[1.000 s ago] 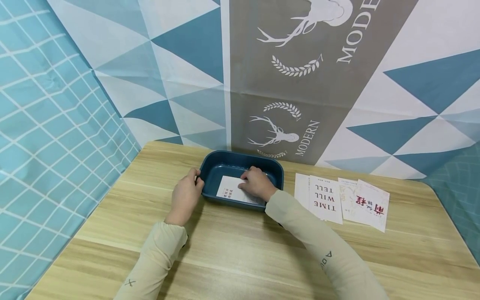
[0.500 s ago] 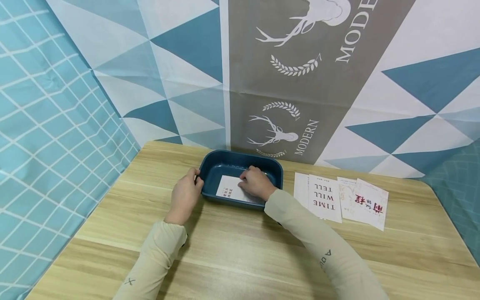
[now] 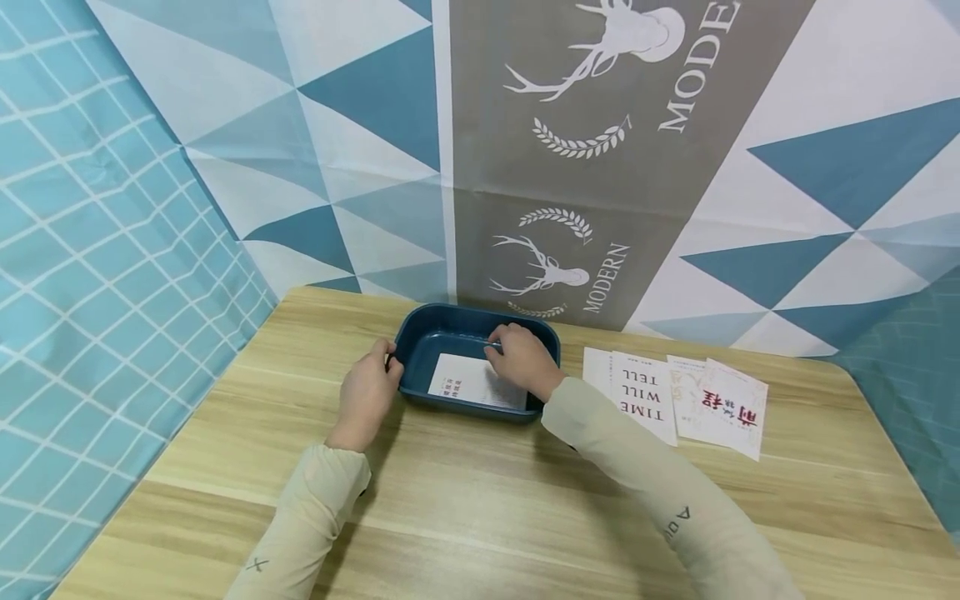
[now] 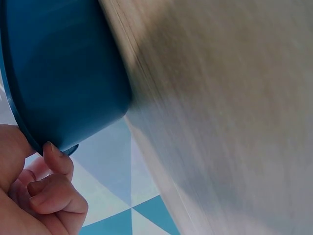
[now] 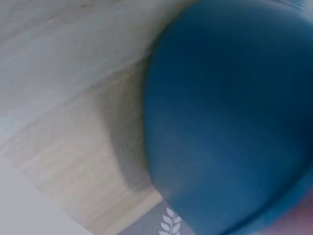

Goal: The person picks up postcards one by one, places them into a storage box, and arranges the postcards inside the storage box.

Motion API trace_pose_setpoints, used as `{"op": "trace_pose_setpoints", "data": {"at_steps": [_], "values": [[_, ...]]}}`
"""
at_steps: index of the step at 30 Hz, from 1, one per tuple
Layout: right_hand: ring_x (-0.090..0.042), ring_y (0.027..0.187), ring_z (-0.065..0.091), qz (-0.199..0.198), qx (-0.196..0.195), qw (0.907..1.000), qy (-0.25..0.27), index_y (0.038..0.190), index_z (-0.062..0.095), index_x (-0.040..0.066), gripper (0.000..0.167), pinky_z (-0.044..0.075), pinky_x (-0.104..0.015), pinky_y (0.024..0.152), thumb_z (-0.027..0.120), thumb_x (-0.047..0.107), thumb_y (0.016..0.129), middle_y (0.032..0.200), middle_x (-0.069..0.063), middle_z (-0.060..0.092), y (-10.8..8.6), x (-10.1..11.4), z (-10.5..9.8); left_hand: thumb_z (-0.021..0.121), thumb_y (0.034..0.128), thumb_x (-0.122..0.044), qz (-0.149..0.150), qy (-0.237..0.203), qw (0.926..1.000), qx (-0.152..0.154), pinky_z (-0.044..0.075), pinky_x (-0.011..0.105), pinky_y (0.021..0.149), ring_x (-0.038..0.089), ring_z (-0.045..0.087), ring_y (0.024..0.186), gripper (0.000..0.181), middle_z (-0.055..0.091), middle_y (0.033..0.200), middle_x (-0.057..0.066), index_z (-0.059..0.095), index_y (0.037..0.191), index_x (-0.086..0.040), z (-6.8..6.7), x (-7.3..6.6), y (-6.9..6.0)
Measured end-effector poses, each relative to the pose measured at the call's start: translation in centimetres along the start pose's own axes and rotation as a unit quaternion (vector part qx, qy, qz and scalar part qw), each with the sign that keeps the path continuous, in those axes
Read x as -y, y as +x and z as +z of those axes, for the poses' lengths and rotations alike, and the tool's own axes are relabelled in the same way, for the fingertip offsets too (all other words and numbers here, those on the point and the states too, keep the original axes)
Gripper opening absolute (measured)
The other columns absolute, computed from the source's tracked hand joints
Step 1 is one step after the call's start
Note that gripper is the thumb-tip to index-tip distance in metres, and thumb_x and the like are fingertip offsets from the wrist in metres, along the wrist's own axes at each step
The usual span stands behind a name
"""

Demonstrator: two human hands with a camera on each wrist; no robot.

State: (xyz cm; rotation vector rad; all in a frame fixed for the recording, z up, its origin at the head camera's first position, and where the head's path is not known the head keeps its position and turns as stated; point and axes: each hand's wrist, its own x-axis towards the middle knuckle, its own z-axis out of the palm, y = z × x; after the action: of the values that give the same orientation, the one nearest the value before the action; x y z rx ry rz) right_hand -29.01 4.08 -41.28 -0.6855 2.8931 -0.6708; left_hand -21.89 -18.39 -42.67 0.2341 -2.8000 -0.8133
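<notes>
Right fingers point(image 3: 504, 335) farther back; card point(image 3: 463, 377) inside blue tray point(image 3: 422, 357)

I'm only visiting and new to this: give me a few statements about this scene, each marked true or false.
1. The left hand holds the dish by its rim. True.
2. The dish is red. False: it is dark blue.
3. A white card lies inside the dish. True.
4. Both hands are outside the dish. False: the right hand reaches into it.
5. Other printed cards lie on the table, to the right of the dish. True.
</notes>
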Motion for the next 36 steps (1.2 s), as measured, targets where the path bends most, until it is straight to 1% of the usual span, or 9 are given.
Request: {"op": "trace_pose_setpoints", "data": {"at_steps": [4, 11, 21, 23, 24, 29, 30, 31, 36], "values": [[-0.015, 0.075, 0.054, -0.008, -0.011, 0.9999, 0.001, 0.110, 0.063, 0.007, 0.027, 0.047, -0.032, 0.070, 0.051, 0.025, 0.094, 0.099, -0.007, 0.060, -0.5, 0.0, -0.8, 0.047, 0.0880, -0.010, 0.000, 0.004, 1.0000, 0.002, 0.047, 0.042, 0.064, 0.026, 0.053, 0.065, 0.028, 0.067, 0.089, 0.017, 0.056, 0.113, -0.003, 0.1, 0.1, 0.0], [-0.016, 0.076, 0.052, -0.010, -0.034, 0.9994, 0.002, 0.101, 0.064, 0.007, 0.022, 0.046, -0.032, 0.072, 0.052, 0.022, 0.093, 0.093, -0.007, 0.059, -1.2, -0.5, -1.5, 0.047, 0.0890, -0.011, 0.000, 0.004, 1.0000, 0.006, 0.047, 0.043, 0.066, 0.026, 0.053, 0.066, 0.028, 0.067, 0.091, 0.017, 0.055, 0.114, -0.003, 0.2, 0.5, 0.0], [-0.017, 0.076, 0.051, 0.003, -0.061, 0.9979, 0.019, 0.103, 0.063, 0.006, 0.025, 0.045, -0.031, 0.069, 0.051, 0.025, 0.094, 0.090, -0.006, 0.060, -2.0, -1.2, -3.1, 0.047, 0.0886, -0.012, -0.001, 0.006, 1.0000, 0.004, 0.047, 0.046, 0.068, 0.028, 0.055, 0.068, 0.029, 0.067, 0.094, 0.020, 0.055, 0.115, -0.003, 0.2, 0.6, 0.0], [-0.018, 0.077, 0.051, 0.010, -0.070, 0.9971, 0.027, 0.104, 0.063, 0.005, 0.026, 0.045, -0.032, 0.071, 0.051, 0.026, 0.094, 0.090, -0.006, 0.060, -2.2, -1.5, -3.5, 0.047, 0.0885, -0.012, 0.003, 0.009, 1.0000, 0.000, 0.047, 0.046, 0.067, 0.029, 0.055, 0.066, 0.029, 0.067, 0.093, 0.020, 0.055, 0.115, -0.003, 0.2, 0.6, 0.0], [-0.019, 0.077, 0.052, 0.013, -0.075, 0.9967, 0.029, 0.104, 0.063, 0.005, 0.026, 0.047, -0.034, 0.076, 0.051, 0.026, 0.094, 0.090, -0.007, 0.060, -2.2, -1.7, -3.7, 0.047, 0.0885, -0.012, 0.004, 0.011, 0.9999, -0.001, 0.047, 0.046, 0.066, 0.028, 0.055, 0.066, 0.029, 0.068, 0.092, 0.020, 0.056, 0.115, -0.003, 0.2, 0.6, 0.0], [-0.021, 0.080, 0.053, 0.027, -0.099, 0.9941, 0.034, 0.103, 0.063, 0.004, 0.028, 0.046, -0.037, 0.084, 0.051, 0.027, 0.094, 0.092, -0.008, 0.061, -2.6, -2.6, -4.4, 0.047, 0.0884, -0.012, 0.011, 0.012, 0.9999, -0.006, 0.047, 0.046, 0.066, 0.029, 0.055, 0.064, 0.029, 0.068, 0.091, 0.021, 0.056, 0.114, -0.003, 0.1, 0.5, 0.1], [-0.021, 0.080, 0.053, 0.029, -0.103, 0.9937, 0.033, 0.103, 0.063, 0.004, 0.028, 0.046, -0.036, 0.083, 0.051, 0.027, 0.094, 0.092, -0.008, 0.061, -2.7, -2.9, -4.5, 0.047, 0.0883, -0.012, 0.012, 0.012, 0.9998, -0.007, 0.047, 0.047, 0.066, 0.029, 0.055, 0.065, 0.029, 0.068, 0.091, 0.022, 0.056, 0.114, -0.002, 0.1, 0.5, 0.2], [-0.021, 0.080, 0.053, 0.033, -0.105, 0.9934, 0.033, 0.102, 0.063, 0.004, 0.028, 0.046, -0.035, 0.077, 0.050, 0.028, 0.094, 0.092, -0.008, 0.061, -2.8, -3.1, -4.7, 0.047, 0.0884, -0.012, 0.012, 0.011, 0.9998, -0.007, 0.047, 0.047, 0.066, 0.029, 0.055, 0.064, 0.028, 0.067, 0.091, 0.022, 0.056, 0.114, -0.002, 0.1, 0.4, 0.2], [-0.022, 0.079, 0.052, 0.046, -0.113, 0.9923, 0.023, 0.103, 0.063, 0.004, 0.029, 0.043, -0.033, 0.070, 0.050, 0.028, 0.094, 0.088, -0.008, 0.059, -3.6, -4.6, -5.6, 0.047, 0.0888, -0.011, 0.015, 0.012, 0.9998, -0.006, 0.047, 0.046, 0.065, 0.028, 0.053, 0.063, 0.028, 0.067, 0.089, 0.020, 0.056, 0.114, -0.002, 0.1, 0.2, 0.3]]}}
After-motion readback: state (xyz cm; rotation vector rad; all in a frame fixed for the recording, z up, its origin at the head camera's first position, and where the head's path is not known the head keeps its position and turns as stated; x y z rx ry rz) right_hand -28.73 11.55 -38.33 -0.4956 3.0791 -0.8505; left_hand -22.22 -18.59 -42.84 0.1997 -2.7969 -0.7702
